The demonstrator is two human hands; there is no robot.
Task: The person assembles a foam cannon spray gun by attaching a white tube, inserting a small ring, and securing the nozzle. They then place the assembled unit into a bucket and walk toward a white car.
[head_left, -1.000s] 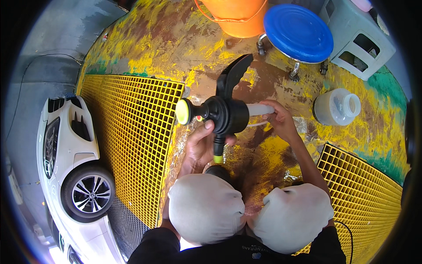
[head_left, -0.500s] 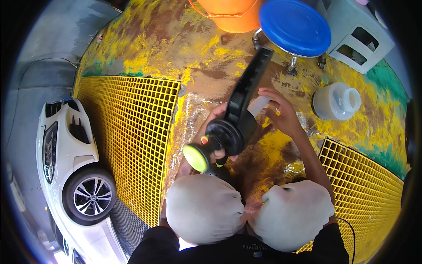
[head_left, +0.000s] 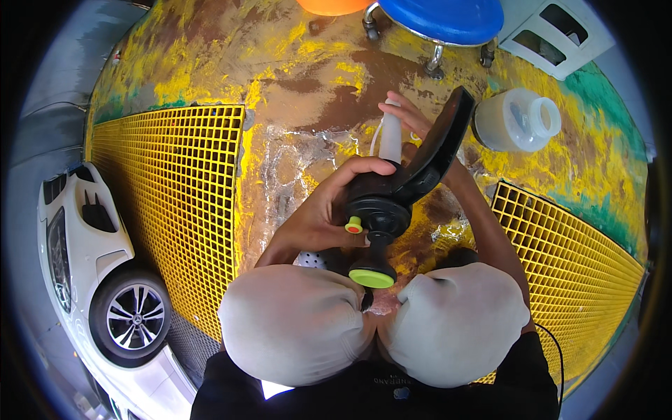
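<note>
Our left hand point(head_left: 318, 217) is clamped on the black sprayer point(head_left: 402, 189); right hand point(head_left: 409, 119) grips its white tube point(head_left: 390, 136), fingers partly hidden behind sprayer; knees hide the floor below.

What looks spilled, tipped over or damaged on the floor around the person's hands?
The white plastic jug lies on its side on the floor, its open mouth facing right. The floor's yellow and green paint is badly worn, with brown patches and a wet shine near the left hand, which grips the black spray head.
</note>
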